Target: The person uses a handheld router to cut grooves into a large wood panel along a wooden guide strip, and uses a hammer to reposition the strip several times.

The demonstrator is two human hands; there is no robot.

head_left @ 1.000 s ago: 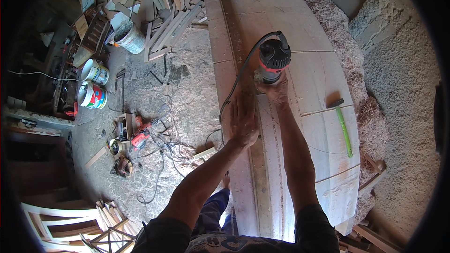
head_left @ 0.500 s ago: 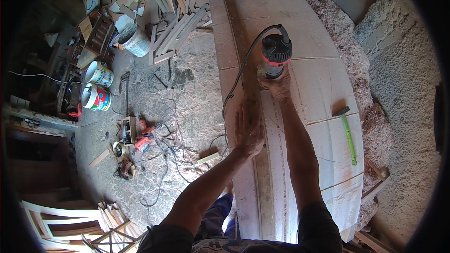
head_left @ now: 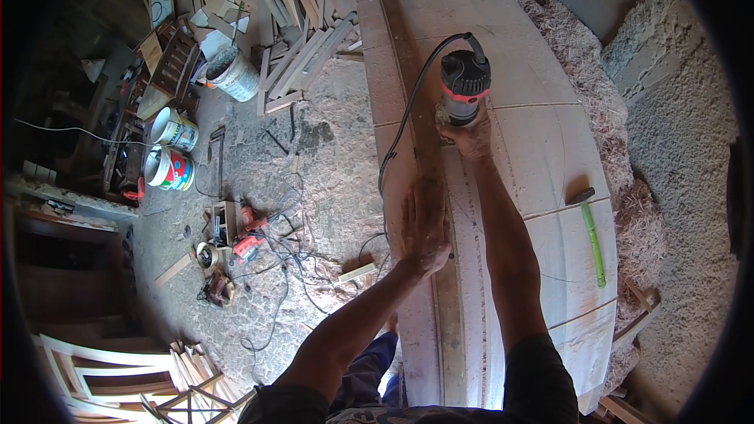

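Right hand (head_left: pixel 470 135) grips the router (head_left: pixel 463 85) on the wood panel (head_left: pixel 542 149); left hand (head_left: pixel 422 224) lies open and flat on the panel's left strip. Router cord (head_left: pixel 408 110) trails left off the edge. Green-handled hammer (head_left: pixel 591 234) sits well right. Paint cans (head_left: pixel 171 149) on the floor.

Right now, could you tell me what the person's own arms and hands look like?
Both forearms are bare, with no gloves on the left hand or right hand. Short dark sleeves end at the upper arms. No watch or rings show.

Dusty concrete floor (head_left: pixel 330 157) w/ sawdust, scrap wood pile (head_left: pixel 290 8), paint cans (head_left: pixel 169 149), daylight
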